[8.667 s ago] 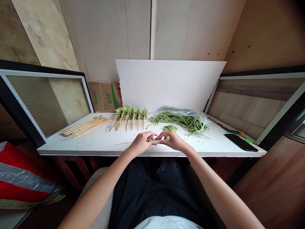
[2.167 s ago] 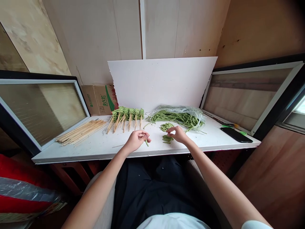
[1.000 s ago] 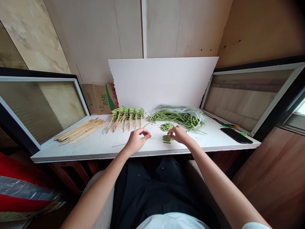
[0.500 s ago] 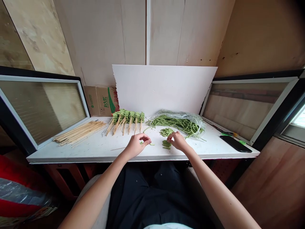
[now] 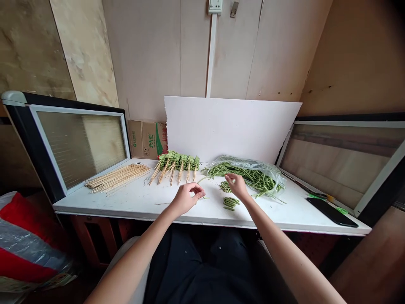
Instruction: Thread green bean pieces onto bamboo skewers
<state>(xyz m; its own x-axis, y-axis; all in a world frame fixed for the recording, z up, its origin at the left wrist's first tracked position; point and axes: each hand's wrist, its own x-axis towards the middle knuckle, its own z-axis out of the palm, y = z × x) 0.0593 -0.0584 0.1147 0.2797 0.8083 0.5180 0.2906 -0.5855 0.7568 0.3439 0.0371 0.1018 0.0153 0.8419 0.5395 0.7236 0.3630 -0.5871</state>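
My left hand (image 5: 187, 198) is over the front middle of the table, thumb and fingertips pinched together on a green bean; a short green end shows beside the fingertips. My right hand (image 5: 237, 185) is at the small pile of short-cut green bean bits (image 5: 225, 186), its fingers closed in a pinch. What they hold, if anything, is too small to make out. Just in front of that pile lies a row of longer cut bean pieces (image 5: 230, 203). Behind my right hand, long green beans (image 5: 253, 176) spill from a clear plastic bag (image 5: 268, 166).
Bean skewers (image 5: 180, 161) are stacked at the back, sticks pointing forward. Bare bamboo skewers (image 5: 118, 177) lie at the left. A black phone (image 5: 332, 212) rests at the right front of the white table (image 5: 133, 207). A cardboard box (image 5: 147, 139) and white board (image 5: 230, 126) stand behind.
My right hand has moved from the row of cut pieces back to the pile of small bits. My left hand stays pinched in nearly the same place. The camera view has shifted.
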